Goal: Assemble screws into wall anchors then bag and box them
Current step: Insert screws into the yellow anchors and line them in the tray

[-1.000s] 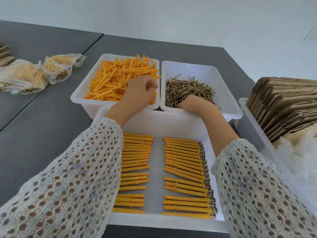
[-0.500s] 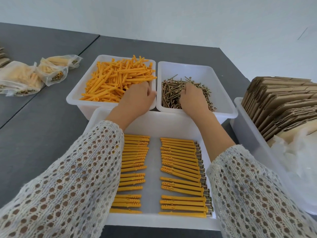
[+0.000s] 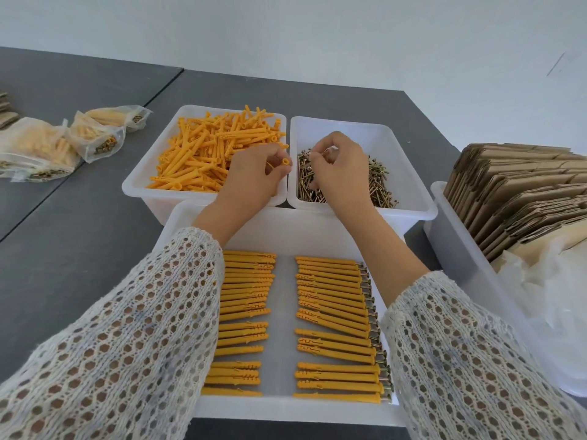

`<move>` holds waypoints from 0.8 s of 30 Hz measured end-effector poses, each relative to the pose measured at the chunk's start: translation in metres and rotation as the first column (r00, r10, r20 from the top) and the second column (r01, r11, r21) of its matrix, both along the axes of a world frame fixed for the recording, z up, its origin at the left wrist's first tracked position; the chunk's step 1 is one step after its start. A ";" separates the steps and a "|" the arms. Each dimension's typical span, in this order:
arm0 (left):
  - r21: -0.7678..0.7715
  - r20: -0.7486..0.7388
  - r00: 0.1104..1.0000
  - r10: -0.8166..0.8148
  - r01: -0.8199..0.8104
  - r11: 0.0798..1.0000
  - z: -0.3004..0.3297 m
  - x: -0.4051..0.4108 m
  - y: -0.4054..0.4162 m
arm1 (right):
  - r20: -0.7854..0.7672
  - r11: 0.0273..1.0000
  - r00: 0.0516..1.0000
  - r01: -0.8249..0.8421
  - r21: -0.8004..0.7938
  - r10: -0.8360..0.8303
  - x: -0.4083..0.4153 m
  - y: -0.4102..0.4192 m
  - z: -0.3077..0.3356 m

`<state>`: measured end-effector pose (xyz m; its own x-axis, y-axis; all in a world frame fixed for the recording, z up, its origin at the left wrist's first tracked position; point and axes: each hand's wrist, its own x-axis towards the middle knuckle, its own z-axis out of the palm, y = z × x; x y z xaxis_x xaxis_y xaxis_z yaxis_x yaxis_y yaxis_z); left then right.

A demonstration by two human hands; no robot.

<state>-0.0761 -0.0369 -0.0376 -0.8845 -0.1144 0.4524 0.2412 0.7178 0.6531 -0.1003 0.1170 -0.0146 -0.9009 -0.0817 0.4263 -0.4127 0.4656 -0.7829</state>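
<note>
— Left side first: sealed bags (image 3: pixel 95 134) of finished pieces on the grey table (image 3: pixel 79 242), far left. Then the bin of loose anchors (image 3: pixel 203 147).

— And the left hand (image 3: pixel 254 176) is over that bin's right edge, fingers curled round one orange anchor (image 3: pixel 281 162), open end facing right.

— Good setup. She'll want that mouth held level and steady so the screw point finds the hole straight.

— Right hand (image 3: pixel 336 173) hovers above the screw bin (image 3: pixel 413 204), fingertips pinched together. Something thin glints there, likely a screw (image 3: pixel 324 153), though it's too small to be sure.

— If so, bring tip to mouth, push along the axis, don't force it sideways.

— Near us, the white tray (image 3: pixel 286 408) has two columns of finished anchors (image 3: pixel 333 315).

— Left column's screw heads hide under her sleeve (image 3: pixel 127 328). Can't count them.

— Far right, flattened cartons (image 3: pixel 514 192) standing in a tub (image 3: pixel 470 265), cut off by the edge. Clear plastic (image 3: pixel 546 296) beside them, maybe bags, hard to say.
</note>
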 end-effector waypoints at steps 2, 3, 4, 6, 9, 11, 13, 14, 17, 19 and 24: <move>-0.047 -0.033 0.998 -0.050 0.049 0.998 -0.001 0.000 0.001 | 0.033 0.982 0.999 -0.030 -0.189 0.037 0.003 -0.001 0.005; -0.071 -0.039 0.997 -0.073 0.070 0.995 -0.001 0.000 0.002 | 0.037 0.962 0.998 -0.044 -0.268 0.056 0.004 -0.001 0.007; -0.092 -0.040 0.995 -0.089 0.085 0.992 -0.002 0.000 0.002 | 0.032 0.946 0.998 -0.047 -0.320 0.060 0.005 -0.001 0.008; -0.112 -0.036 0.994 -0.105 0.100 0.989 -0.003 -0.001 0.003 | -0.001 0.928 1.000 -0.029 -0.372 0.030 0.006 -0.001 0.009; -0.115 -0.025 0.995 -0.100 0.097 0.989 -0.003 -0.001 0.003 | -0.098 0.918 0.995 -0.008 -0.397 -0.034 0.010 -0.003 0.009; -0.135 -0.022 0.995 -0.096 0.092 0.987 -0.003 -0.001 0.002 | -0.135 0.911 0.990 -0.022 -0.412 -0.037 0.012 -0.004 0.010; -0.147 -0.025 0.994 -0.102 0.097 0.984 -0.002 0.000 0.003 | -0.149 0.910 0.989 -0.042 -0.412 -0.022 0.013 -0.004 0.009; -0.145 -0.032 0.993 -0.111 0.106 0.984 -0.002 0.000 0.003 | -0.151 0.913 0.988 -0.045 -0.406 -0.018 0.014 -0.004 0.009; -0.149 -0.046 0.991 -0.128 0.120 0.981 -0.001 0.002 0.004 | -0.127 0.919 0.992 -0.050 -0.390 0.001 0.014 -0.005 0.007; -0.160 -0.052 0.989 -0.140 0.130 0.979 0.000 0.004 0.005 | -0.076 0.933 0.996 -0.075 -0.352 0.051 0.013 -0.006 0.006; -0.101 -0.080 0.987 -0.141 0.133 0.986 0.000 0.006 0.004 | -0.026 0.972 0.980 -0.199 -0.124 0.197 0.013 -0.009 0.001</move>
<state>-0.0698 -0.0329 -0.0379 -0.8456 0.0522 0.5313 0.3943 0.7319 0.5557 -0.0874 0.1079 -0.0135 -0.8662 -0.2034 0.4564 -0.4978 0.2722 -0.8235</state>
